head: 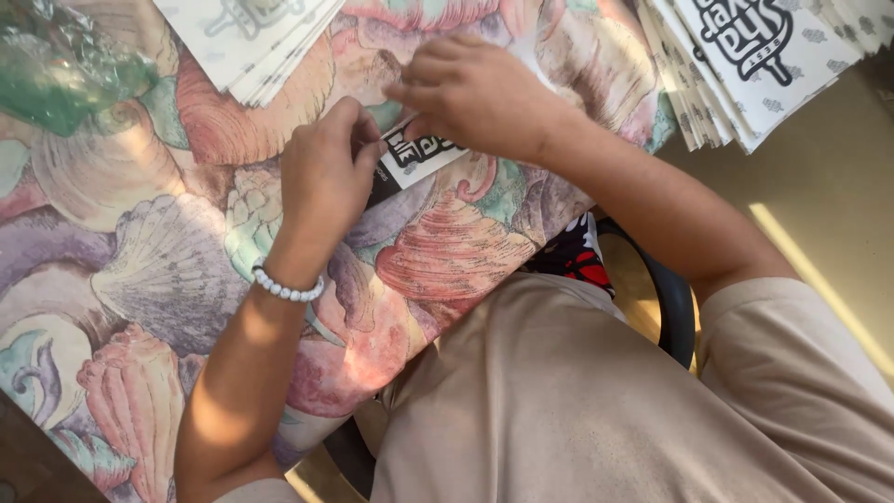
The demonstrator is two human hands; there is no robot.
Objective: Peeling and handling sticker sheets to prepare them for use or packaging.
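Observation:
A small white paper piece with black print and a dark edge (pixel 414 156) lies on the table with a seashell-pattern cloth (pixel 168 270). My left hand (pixel 326 172), with a white bead bracelet on the wrist, pinches the paper's left edge. My right hand (pixel 470 93) presses down on its upper right part with bent fingers. Much of the paper is hidden under both hands.
A stack of white printed sheets (pixel 256 37) lies at the top left, another fanned stack (pixel 754 65) at the top right. A crumpled clear green plastic bag (pixel 56 65) sits in the far left corner. A dark chair (pixel 670 298) shows beside my lap.

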